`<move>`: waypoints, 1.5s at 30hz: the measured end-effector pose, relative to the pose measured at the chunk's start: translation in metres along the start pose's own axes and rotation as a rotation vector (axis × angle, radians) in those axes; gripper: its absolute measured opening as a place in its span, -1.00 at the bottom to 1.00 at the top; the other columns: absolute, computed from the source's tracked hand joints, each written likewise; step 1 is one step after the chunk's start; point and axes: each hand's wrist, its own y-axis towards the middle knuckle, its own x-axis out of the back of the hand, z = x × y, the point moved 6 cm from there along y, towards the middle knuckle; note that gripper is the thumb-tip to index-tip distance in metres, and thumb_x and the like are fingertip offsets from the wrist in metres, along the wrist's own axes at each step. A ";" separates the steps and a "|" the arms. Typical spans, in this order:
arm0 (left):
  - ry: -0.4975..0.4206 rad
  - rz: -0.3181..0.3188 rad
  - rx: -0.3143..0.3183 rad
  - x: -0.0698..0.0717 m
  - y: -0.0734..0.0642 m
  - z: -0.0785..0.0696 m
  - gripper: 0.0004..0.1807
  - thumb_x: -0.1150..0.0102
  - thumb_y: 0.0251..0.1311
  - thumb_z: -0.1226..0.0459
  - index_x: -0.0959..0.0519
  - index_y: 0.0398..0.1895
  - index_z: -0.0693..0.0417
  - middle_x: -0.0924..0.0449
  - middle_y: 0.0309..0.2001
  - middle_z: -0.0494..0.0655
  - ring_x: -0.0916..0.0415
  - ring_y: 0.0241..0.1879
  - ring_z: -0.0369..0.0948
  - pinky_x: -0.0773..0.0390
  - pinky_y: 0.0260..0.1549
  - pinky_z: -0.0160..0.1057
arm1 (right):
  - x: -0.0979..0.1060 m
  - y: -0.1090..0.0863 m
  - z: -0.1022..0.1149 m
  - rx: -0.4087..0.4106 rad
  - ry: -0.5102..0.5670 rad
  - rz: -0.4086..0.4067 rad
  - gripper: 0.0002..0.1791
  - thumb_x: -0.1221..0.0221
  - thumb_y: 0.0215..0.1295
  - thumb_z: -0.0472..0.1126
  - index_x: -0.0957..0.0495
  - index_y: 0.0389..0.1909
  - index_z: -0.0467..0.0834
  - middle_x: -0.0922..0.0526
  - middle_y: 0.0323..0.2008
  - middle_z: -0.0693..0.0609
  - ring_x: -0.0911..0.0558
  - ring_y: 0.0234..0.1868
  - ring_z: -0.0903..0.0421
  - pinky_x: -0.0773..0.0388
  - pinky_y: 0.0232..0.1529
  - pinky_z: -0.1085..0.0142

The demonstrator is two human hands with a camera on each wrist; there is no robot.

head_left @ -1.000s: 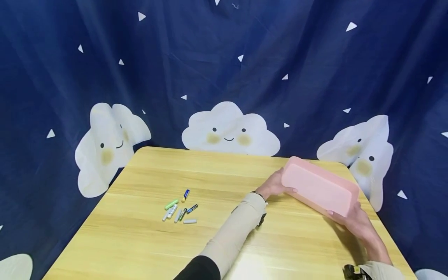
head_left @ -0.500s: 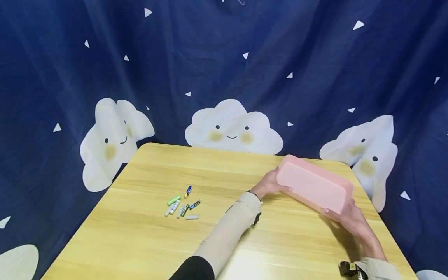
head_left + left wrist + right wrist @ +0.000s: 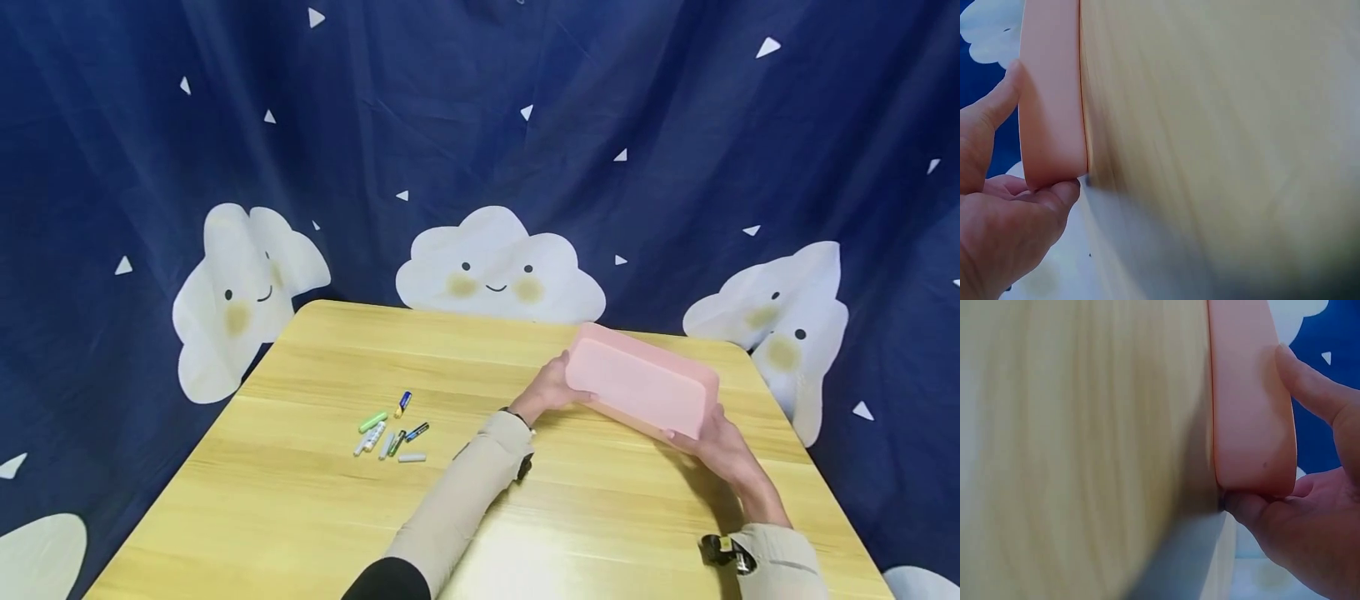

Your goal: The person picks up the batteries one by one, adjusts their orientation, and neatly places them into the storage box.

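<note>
A pink rectangular tray with raised sides is held at its two ends over the right part of the table, its inside facing the head camera. My left hand grips the left end, thumb along the near side. At the other end my right hand holds the corner the same way. In the left wrist view the thumb lies on the pink side wall and fingers curl at its end. The right wrist view has the thumb at the tray's rim and fingers around the end of the wall.
Several batteries and light grey sticks lie scattered left of the middle of the wooden table, with a green cylinder and a blue-and-yellow battery among them. A dark blue curtain with clouds hangs behind.
Both hands have carried the pink tray to the left along the table. The head view has shifted slightly. The batteries stay where they lay.
</note>
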 end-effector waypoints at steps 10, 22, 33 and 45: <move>0.000 -0.038 0.071 0.018 -0.014 0.014 0.23 -0.58 0.07 0.09 0.02 0.64 0.33 -0.16 0.59 0.24 -0.18 0.58 0.05 -0.21 0.55 -0.09 | -0.015 0.011 0.020 0.099 -0.033 0.021 0.37 -0.40 0.28 0.04 0.48 0.58 -0.43 0.31 0.55 -0.57 0.13 0.57 -0.55 0.09 0.50 -0.39; -0.013 -0.117 0.074 0.043 -0.036 0.027 0.23 -0.59 0.06 0.13 0.02 0.61 0.42 -0.21 0.55 0.31 -0.24 0.53 0.11 -0.24 0.53 -0.03 | -0.034 0.028 0.036 0.110 -0.017 0.068 0.40 -0.42 0.26 0.10 0.48 0.61 -0.35 0.16 0.58 -0.53 0.03 0.59 -0.48 0.01 0.51 -0.36; 0.009 -0.185 0.113 0.065 -0.056 0.038 0.20 -0.60 0.03 0.19 -0.02 0.60 0.42 -0.32 0.48 0.32 -0.34 0.46 0.14 -0.31 0.49 0.02 | -0.055 0.040 0.055 0.179 -0.020 0.102 0.38 -0.41 0.27 0.07 0.50 0.62 -0.30 0.33 0.60 -0.43 0.20 0.62 -0.43 0.15 0.55 -0.34; -0.011 -0.198 0.240 0.078 -0.068 0.045 0.26 -0.58 0.07 0.17 0.10 0.64 0.36 -0.14 0.58 0.29 -0.22 0.54 0.15 -0.18 0.55 0.02 | -0.066 0.049 0.066 0.174 0.025 0.138 0.35 -0.41 0.28 0.00 0.49 0.60 -0.36 0.43 0.59 -0.41 0.29 0.63 -0.41 0.24 0.57 -0.31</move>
